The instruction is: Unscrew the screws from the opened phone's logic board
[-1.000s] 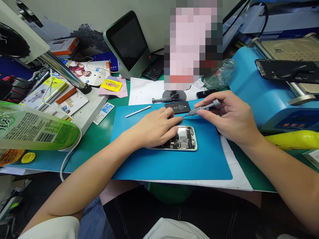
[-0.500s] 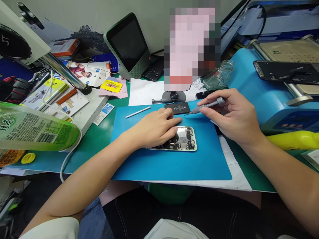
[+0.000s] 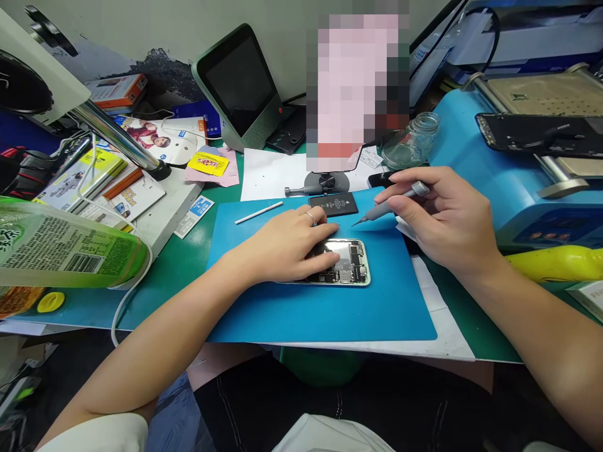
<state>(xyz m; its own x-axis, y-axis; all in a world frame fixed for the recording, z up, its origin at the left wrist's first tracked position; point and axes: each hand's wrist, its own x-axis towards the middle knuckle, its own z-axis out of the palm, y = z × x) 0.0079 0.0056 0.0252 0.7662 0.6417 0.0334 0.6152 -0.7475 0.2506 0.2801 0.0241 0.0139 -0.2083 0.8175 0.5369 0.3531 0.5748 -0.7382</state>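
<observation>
Blue, smooth and rectangular, the work mat serves as our landmark. Near its middle we find the opened, pale-framed smartphone with bare circuitry, laid flat with its inside upward, which we judge gives access to the small parts.

We observe the left hand lying palm down across the phone's left portion. Its thumb and index finger are extended and apart, the thumb over the circuitry, the index finger past the phone's far edge; another finger, wearing a ring, is bent. We take the posture as a steadying one, though we cannot tell how firmly it presses.

Over the mat's far right part, the right hand has thumb and fingers clamped on a slim grey screwdriver, aslant like a pen, presumably for fine control. Whether its tip touches the mat we cannot tell.

At the mat's far edge lies a flat black battery; on its far left part, a thin white stick. Both, we consider, are within reach yet off the phone. Right of the mat, a bulky blue machine bears a flat black panel, apparently set aside there to leave working room.
</observation>
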